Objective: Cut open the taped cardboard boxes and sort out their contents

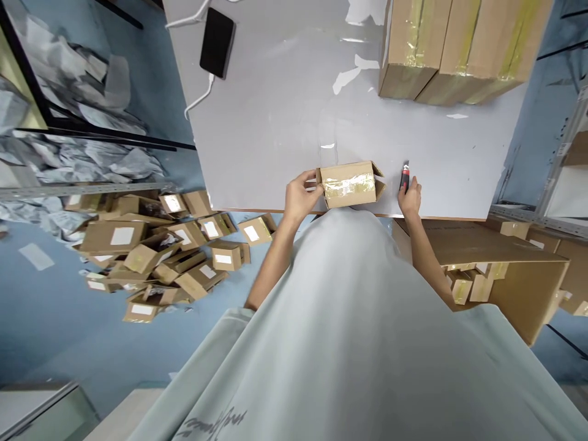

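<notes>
A small cardboard box (349,185) with clear yellowish tape along its top lies at the near edge of the table. Its right end stands open, with flaps sticking out. My left hand (302,195) grips the box's left end between thumb and fingers. To the right of the box, my right hand (410,197) has its thumb and fingers around the lower end of a red and black utility knife (404,177). The knife's blade end points away from me, apart from the box.
Large taped cartons (459,52) stand at the table's far right. A black phone (217,43) with white cables lies far left on the grey table (266,122). Several small opened boxes (160,245) are heaped on the floor at left; a big carton (528,288) holding boxes stands at right.
</notes>
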`<action>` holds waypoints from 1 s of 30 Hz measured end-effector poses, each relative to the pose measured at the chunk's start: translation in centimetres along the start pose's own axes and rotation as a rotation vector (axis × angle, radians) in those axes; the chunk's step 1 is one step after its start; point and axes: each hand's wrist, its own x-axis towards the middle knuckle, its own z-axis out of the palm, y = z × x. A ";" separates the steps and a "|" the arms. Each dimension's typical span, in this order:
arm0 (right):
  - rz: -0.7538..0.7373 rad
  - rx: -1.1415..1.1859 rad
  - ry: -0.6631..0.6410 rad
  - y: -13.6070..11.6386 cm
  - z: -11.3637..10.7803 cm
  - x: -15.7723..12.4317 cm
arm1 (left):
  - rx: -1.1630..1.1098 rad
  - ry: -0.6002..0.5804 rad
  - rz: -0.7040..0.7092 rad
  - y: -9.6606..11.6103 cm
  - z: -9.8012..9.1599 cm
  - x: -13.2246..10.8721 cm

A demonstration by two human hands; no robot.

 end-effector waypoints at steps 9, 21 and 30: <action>-0.512 0.188 -0.066 -7.9 -2.7 -8.1 | 0.228 0.064 -0.065 1.5 -0.2 0.5; -0.486 0.145 -0.169 -8.6 -3.4 -8.2 | 0.306 -0.077 0.324 -0.9 -2.3 2.7; -0.515 0.109 -0.188 -8.8 -4.2 -7.8 | 0.258 -0.142 0.421 -1.7 -3.1 4.2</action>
